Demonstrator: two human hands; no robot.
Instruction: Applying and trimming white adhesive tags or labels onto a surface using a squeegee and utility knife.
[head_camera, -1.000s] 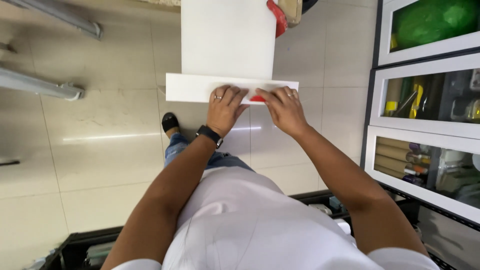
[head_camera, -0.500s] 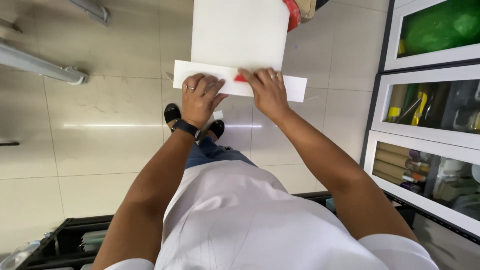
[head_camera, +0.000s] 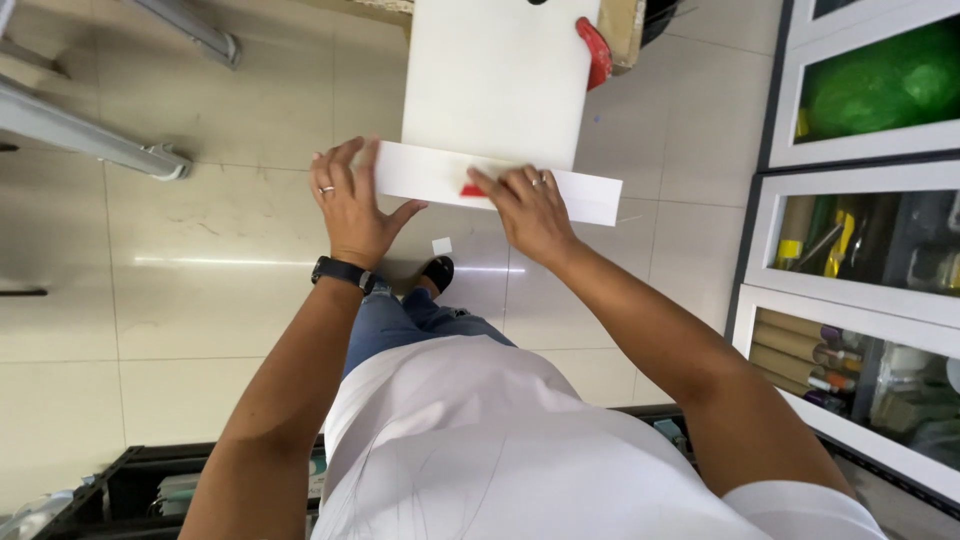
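Note:
A long white strip-shaped panel (head_camera: 585, 195) lies across the near edge of a larger white board (head_camera: 495, 75). My left hand (head_camera: 350, 205) grips the strip's left end, thumb under it and fingers spread above. My right hand (head_camera: 530, 210) presses flat on the strip's middle, its fingers over a small red piece (head_camera: 470, 190). A black watch sits on my left wrist and both hands wear rings.
A red-handled tool (head_camera: 595, 50) rests by the board's right edge. Glass-fronted white cabinets (head_camera: 860, 230) with rolls and green material line the right side. Grey metal bars (head_camera: 90, 140) lie on the tiled floor at left. A black crate (head_camera: 130, 490) stands behind me.
My left hand has slid from beside the right hand out to the strip's left end. The right hand stays pressed near the red piece.

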